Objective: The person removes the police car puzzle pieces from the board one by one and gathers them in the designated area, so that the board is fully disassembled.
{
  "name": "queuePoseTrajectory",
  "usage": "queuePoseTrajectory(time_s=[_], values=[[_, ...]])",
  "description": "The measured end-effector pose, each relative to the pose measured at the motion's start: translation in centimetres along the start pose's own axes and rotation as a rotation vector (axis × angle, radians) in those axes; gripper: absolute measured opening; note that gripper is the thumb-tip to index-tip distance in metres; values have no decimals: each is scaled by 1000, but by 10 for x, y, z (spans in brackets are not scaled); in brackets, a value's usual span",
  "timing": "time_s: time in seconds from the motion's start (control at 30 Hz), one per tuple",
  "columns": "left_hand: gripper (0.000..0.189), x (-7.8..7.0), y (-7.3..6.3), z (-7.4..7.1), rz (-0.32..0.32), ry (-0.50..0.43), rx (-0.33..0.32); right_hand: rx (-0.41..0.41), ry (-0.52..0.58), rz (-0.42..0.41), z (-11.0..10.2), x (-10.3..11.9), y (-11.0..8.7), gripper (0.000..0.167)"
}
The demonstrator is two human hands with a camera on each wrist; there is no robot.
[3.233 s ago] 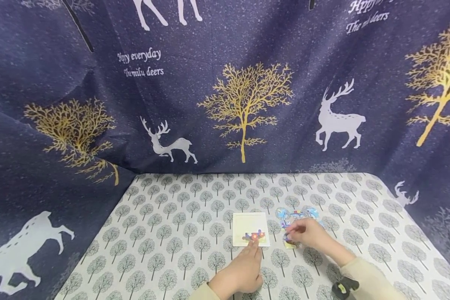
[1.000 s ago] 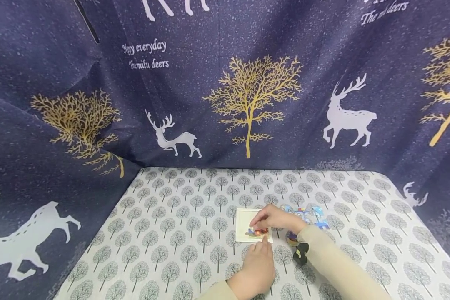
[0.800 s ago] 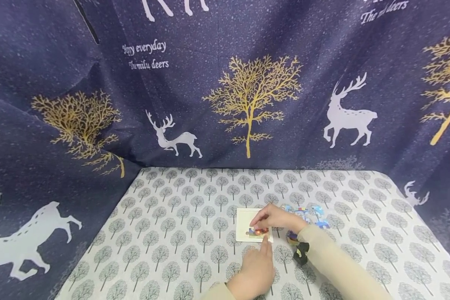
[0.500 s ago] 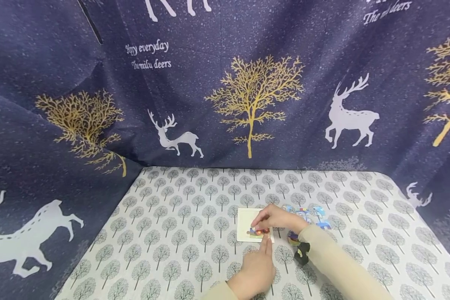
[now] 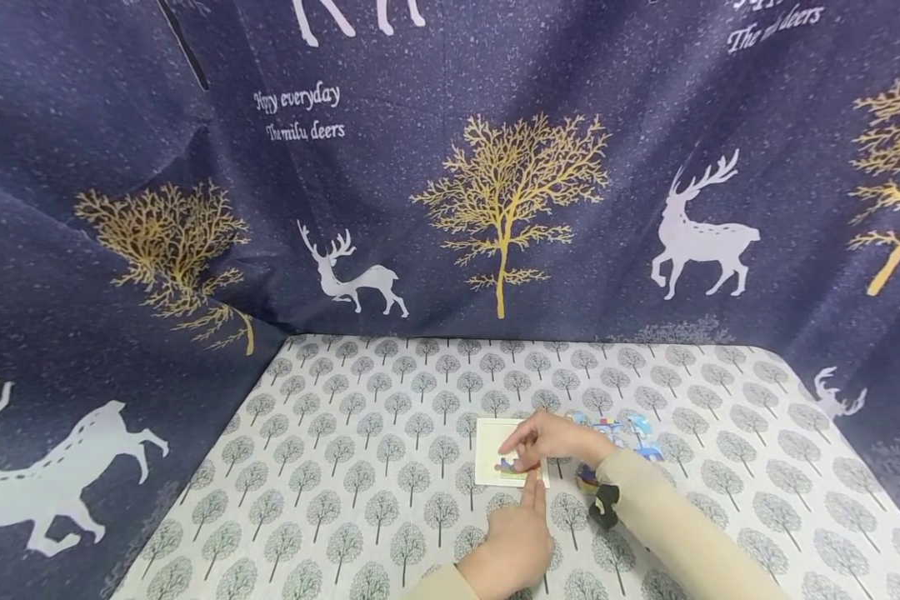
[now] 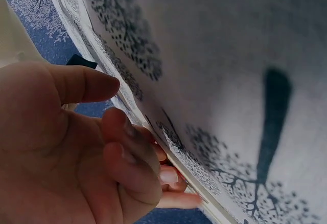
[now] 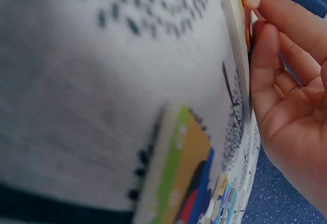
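Observation:
A small cream puzzle board (image 5: 487, 437) lies flat on the table, with a few coloured puzzle pieces (image 5: 507, 468) along its lower part. My left hand (image 5: 516, 533) rests its straight index and middle fingers at the board's near edge; its other fingers are curled in the left wrist view. Over the board is my right hand (image 5: 558, 437), thumb and index finger apart and touching down on the pieces. In the right wrist view its fingertips sit right at the board's face (image 7: 249, 27). Part of the picture is hidden beneath this hand.
Several loose blue jigsaw pieces (image 5: 637, 429) lie to the right of the board. Another stack of loose pieces (image 5: 587, 477) shows beside the right wrist, and a thick colourful piece (image 7: 179, 178) is close in the right wrist view. A dark patterned curtain (image 5: 390, 183) hangs behind the table.
The right hand has come from the loose pieces on the right to over the board. Most recently its thumb has shifted right across the red piece. The left hand stays at the near edge.

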State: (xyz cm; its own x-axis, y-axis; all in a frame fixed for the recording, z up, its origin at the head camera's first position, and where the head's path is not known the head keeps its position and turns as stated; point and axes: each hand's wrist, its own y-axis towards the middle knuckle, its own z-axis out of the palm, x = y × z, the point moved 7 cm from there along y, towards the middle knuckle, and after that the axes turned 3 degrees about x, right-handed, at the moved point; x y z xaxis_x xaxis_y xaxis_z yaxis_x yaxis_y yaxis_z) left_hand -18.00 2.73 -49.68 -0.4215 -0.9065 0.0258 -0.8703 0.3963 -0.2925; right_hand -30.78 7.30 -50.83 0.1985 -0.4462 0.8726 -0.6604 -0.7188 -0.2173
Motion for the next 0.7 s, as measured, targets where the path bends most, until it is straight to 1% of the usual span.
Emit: queuePoseTrajectory(time_s=[0.13,0.27,0.4,0.47,0.63,0.7], values=[[64,-1,0,1,15,19,-1,17,12,-12,3,3,-1,27],[64,-1,1,2,18,16,-1,13,-8,-20,4,5,-1,25],[65,0,1,3,20,5,3,23,-10,-54,4,7,-1,25],[65,1,1,3,23,4,5,22,-7,-58,3,6,-1,25],[65,1,1,3,24,-11,10,35,31,-59,2,2,1,24],[65,1,1,3,23,-4,10,45,57,-75,2,2,1,24]])
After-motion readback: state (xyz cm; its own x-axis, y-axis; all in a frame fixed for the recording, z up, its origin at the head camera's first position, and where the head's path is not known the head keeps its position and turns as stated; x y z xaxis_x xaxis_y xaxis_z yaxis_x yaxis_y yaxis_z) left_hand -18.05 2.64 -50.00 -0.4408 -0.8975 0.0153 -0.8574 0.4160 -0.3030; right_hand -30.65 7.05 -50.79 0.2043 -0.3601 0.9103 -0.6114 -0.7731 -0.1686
